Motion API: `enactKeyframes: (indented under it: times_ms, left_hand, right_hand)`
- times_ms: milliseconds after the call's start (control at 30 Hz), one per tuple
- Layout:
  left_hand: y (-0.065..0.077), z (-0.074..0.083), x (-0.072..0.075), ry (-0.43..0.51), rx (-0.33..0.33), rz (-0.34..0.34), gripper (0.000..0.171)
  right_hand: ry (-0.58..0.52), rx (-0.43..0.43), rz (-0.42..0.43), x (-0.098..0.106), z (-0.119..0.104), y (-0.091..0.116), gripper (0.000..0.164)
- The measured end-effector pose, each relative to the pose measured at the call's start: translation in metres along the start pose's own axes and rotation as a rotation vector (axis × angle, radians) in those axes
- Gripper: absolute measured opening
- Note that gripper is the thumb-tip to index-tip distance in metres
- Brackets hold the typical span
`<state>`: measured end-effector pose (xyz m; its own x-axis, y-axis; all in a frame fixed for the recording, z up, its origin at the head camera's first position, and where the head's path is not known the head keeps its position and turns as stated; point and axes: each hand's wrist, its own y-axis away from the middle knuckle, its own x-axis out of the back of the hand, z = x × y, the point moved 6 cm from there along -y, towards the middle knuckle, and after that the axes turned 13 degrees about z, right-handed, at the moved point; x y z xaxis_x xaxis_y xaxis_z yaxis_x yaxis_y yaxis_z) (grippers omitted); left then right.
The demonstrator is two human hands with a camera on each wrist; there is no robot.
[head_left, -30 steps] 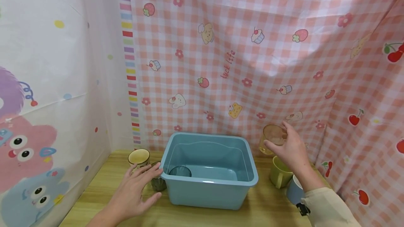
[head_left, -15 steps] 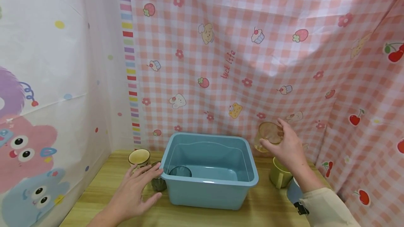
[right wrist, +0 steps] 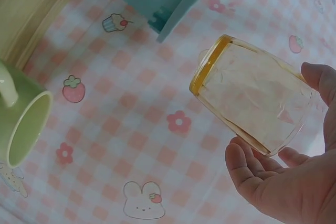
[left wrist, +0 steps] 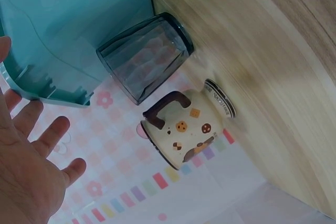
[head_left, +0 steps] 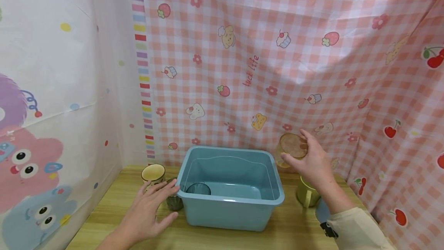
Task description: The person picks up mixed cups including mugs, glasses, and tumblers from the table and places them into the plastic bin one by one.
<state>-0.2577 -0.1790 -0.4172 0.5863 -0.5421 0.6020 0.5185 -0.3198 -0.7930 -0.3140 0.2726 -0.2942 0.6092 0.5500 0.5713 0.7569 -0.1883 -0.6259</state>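
Observation:
My right hand [head_left: 313,161] pinches a clear amber drinking glass [right wrist: 257,93] near its mouth, thumb on one side and fingers on the other. The glass is raised just right of a blue plastic tub [head_left: 230,215]. With fingers spread, my left hand [head_left: 147,209] lies at the tub's left rim; whether the fingertips press on it I cannot tell. A dark grey glass [left wrist: 146,59] stands beside the tub, partly hidden by that hand in the head view. Behind it is a cream mug [left wrist: 184,127] with cookie prints. Inside the tub, at the left, shows another dark glass [head_left: 198,189].
On the right of the wooden table [head_left: 291,227] stand a green mug [head_left: 306,194] and a blue cup [head_left: 322,210], partly covered by my right arm. A pink checked cloth [head_left: 208,88] hangs behind, and a white printed cloth [head_left: 62,88] at the left.
My right hand has carried the amber glass a little left and slightly up, toward the tub. My left hand has stayed in place.

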Motion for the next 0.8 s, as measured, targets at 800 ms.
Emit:
enactKeyframes:
  times_ms: [800]
  left_hand:
    - [0.0, -0.001, -0.001, -0.002, 0.017, -0.006, 0.063]
  right_hand:
    - [-0.08, 0.087, -0.028, -0.007, -0.03, 0.01, 0.095]
